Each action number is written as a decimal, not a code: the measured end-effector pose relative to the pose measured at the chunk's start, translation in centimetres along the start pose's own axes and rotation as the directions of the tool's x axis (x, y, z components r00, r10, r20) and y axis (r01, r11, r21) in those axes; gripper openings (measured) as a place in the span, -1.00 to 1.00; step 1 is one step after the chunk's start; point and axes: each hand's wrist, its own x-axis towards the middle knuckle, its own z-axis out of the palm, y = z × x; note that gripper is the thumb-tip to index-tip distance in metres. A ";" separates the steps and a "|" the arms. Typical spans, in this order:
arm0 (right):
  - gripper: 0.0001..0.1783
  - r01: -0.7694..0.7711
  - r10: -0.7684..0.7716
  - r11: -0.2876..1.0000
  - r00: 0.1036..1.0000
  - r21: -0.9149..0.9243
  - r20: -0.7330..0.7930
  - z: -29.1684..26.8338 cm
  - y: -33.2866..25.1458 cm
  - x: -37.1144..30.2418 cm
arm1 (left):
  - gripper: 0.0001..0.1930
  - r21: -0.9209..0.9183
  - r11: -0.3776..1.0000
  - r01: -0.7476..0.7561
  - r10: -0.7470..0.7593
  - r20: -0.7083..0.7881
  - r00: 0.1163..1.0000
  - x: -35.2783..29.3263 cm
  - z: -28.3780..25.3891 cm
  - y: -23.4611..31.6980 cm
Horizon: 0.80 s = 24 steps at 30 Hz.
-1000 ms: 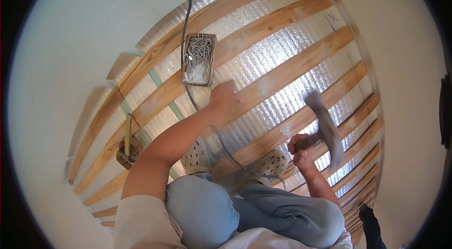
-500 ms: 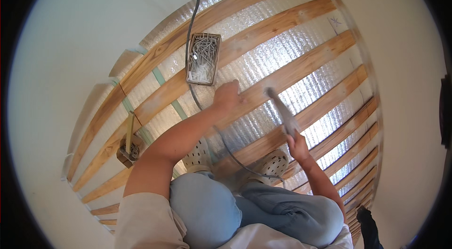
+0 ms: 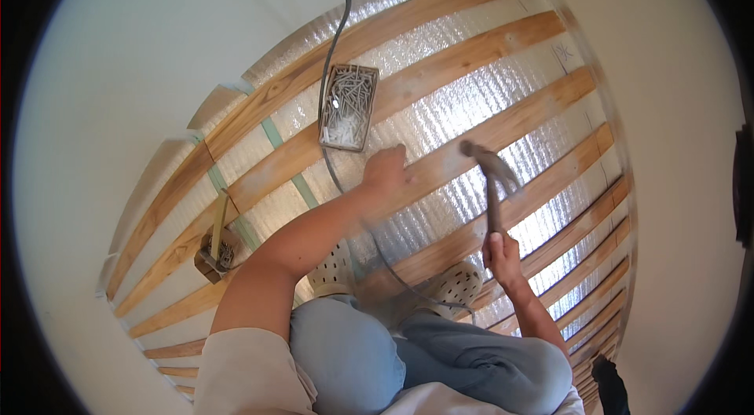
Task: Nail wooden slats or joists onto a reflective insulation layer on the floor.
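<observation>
A claw hammer [image 3: 492, 199] is gripped by its handle in my right hand [image 3: 503, 256], its head over a wooden batten [image 3: 525, 114] and the claw turned to the right. My left hand [image 3: 385, 170] rests at the same batten, left of the hammer head, with its fingers closed. Whatever those fingers pinch, if anything, is hidden. Just beyond my left hand, an open box [image 3: 351, 97] of long screws or nails lies across a batten, with small white pieces at its near end.
Silvery foil sheeting [image 3: 440, 120] shows between parallel battens. A dark cable [image 3: 339, 38] runs past the box and down by my clogs [image 3: 458, 284]. At left stands a smaller box [image 3: 216, 252] of metal fasteners with a yellowish strip [image 3: 219, 223] upright in it. Pale walls border the floor.
The blurred hammer head has come away from the batten and turned, so its claw now shows. My left hand stays at the batten. The whole view has shifted slightly.
</observation>
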 end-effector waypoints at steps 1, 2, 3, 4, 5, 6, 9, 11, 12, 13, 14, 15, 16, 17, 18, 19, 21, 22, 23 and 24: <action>-0.37 0.242 -0.242 0.970 0.970 0.007 -0.035 -0.3 0.3 -0.3 | -0.64 0.015 0.999 -0.029 0.029 -0.002 1.000 -0.4 0.1 0.2; -0.36 0.381 -0.380 0.925 0.924 0.012 -0.050 -0.2 0.9 -0.5 | -0.64 0.011 1.000 -0.027 0.027 0.006 1.000 -0.8 0.3 0.2; -0.35 0.522 -0.520 0.853 0.851 0.004 -0.068 -0.4 1.5 -0.2 | -0.61 0.004 1.000 -0.016 0.016 0.018 1.000 -0.4 0.3 0.4; -0.38 0.592 -0.578 0.802 0.803 0.080 -0.146 0.5 2.5 0.3 | -0.58 0.004 1.000 -0.002 0.002 0.032 0.999 0.0 0.4 0.2; -0.38 0.596 -0.582 0.800 0.799 0.076 -0.151 0.4 3.7 0.8 | -0.55 0.004 1.000 0.010 -0.010 0.045 0.999 0.4 0.4 0.2; -0.40 0.373 -0.382 0.908 0.924 -0.189 -0.015 0.4 5.2 2.1 | -0.55 0.025 0.999 0.021 -0.021 0.029 0.999 0.6 -0.3 -0.1; -0.50 0.064 -0.048 0.857 0.998 -0.512 0.044 0.6 3.1 2.4 | -0.51 0.035 0.999 0.034 -0.037 0.094 0.995 0.2 -0.4 0.1; -0.51 -0.188 0.210 0.935 0.977 -0.301 0.040 0.7 0.8 1.9 | -0.53 0.044 0.999 -0.010 0.008 0.027 1.000 -0.1 0.4 -0.6; -0.51 -0.122 0.132 0.962 0.991 -0.246 0.027 0.2 0.9 1.2 | -0.53 0.039 0.999 -0.013 0.012 0.033 0.999 -0.3 0.2 -0.2; -0.51 -0.130 0.139 0.960 0.990 -0.248 0.022 0.0 1.4 0.7 | -0.54 0.043 0.999 -0.033 0.032 0.021 0.999 -0.4 0.0 0.1; -0.51 0.040 -0.034 0.978 0.999 -0.206 0.033 -0.4 2.3 0.3 | -0.54 0.046 0.998 -0.052 0.052 0.006 0.999 -0.4 -0.3 0.6; -0.51 0.210 -0.207 0.964 0.978 -0.162 0.037 -0.7 3.4 0.0 | -0.54 0.040 0.998 -0.055 0.054 0.008 0.998 -0.5 -0.5 1.0; -0.51 0.169 -0.157 0.960 0.985 -0.223 0.071 -1.0 4.7 0.1 | -0.63 0.030 0.997 -0.068 0.068 -0.011 0.998 -0.6 -0.8 1.2; -0.51 0.159 -0.147 0.960 0.987 -0.231 0.072 -0.8 4.4 0.6 | -0.71 0.014 0.997 -0.076 0.077 -0.027 0.997 -0.7 -0.5 1.0; -0.51 0.089 -0.083 0.938 0.996 -0.335 0.032 -0.2 3.7 1.6 | -0.71 0.017 0.997 -0.073 0.074 -0.030 0.997 -0.7 0.0 0.5; -0.51 0.024 -0.032 0.904 0.999 -0.427 -0.011 0.6 3.3 2.6 | -0.65 0.023 0.997 -0.071 0.071 0.005 0.997 -0.4 0.3 -0.5; -0.49 -0.047 0.033 0.915 0.999 -0.401 -0.041 -0.1 3.5 3.1 | -0.58 0.036 0.997 -0.070 0.069 0.031 0.997 0.3 0.5 -1.0; -0.47 -0.093 0.084 0.940 0.996 -0.328 -0.041 0.0 3.3 2.9 | -0.58 0.040 0.997 -0.069 0.067 0.045 0.997 -0.1 0.2 -0.5; -0.45 -0.138 0.134 0.957 0.990 -0.253 -0.035 0.1 2.7 2.7 | -0.58 0.045 0.997 -0.066 0.063 0.057 0.996 -0.5 0.0 0.0; -0.43 -0.149 0.143 0.961 0.989 -0.234 -0.043 0.5 2.2 2.5 | -0.60 0.085 0.995 -0.045 0.037 0.083 0.996 -0.5 -0.2 0.0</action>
